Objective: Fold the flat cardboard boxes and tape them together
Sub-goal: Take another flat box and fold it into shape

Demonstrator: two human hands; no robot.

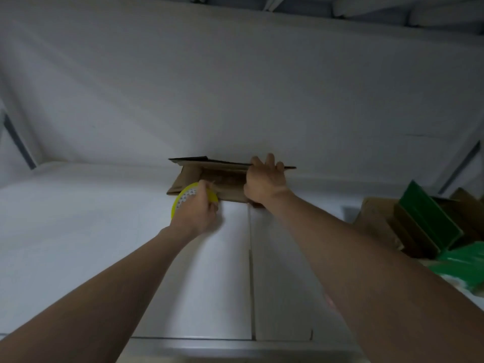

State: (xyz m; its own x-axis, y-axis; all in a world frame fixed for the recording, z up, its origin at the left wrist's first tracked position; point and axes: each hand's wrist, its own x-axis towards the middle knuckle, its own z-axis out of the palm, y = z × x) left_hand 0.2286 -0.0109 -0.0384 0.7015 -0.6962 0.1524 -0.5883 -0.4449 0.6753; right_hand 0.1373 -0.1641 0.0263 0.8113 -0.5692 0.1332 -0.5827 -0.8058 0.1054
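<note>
Both arms reach way out over the tabletop [78, 231]: left hand [199, 213] curled round the yellow tape [183, 199], pressed at the near edge of the box [220, 179], probably starting a strip. Just right of it and a bit further, the right hand [264, 179] grips the top flap [225, 161], I'd guess to keep it folded while taping.

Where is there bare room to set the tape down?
Bare white tabletop lies left of the left hand holding the yellow tape roll, and between the forearms, nearer than the brown cardboard box. Crowded at right: green and brown cardboard pile.
</note>
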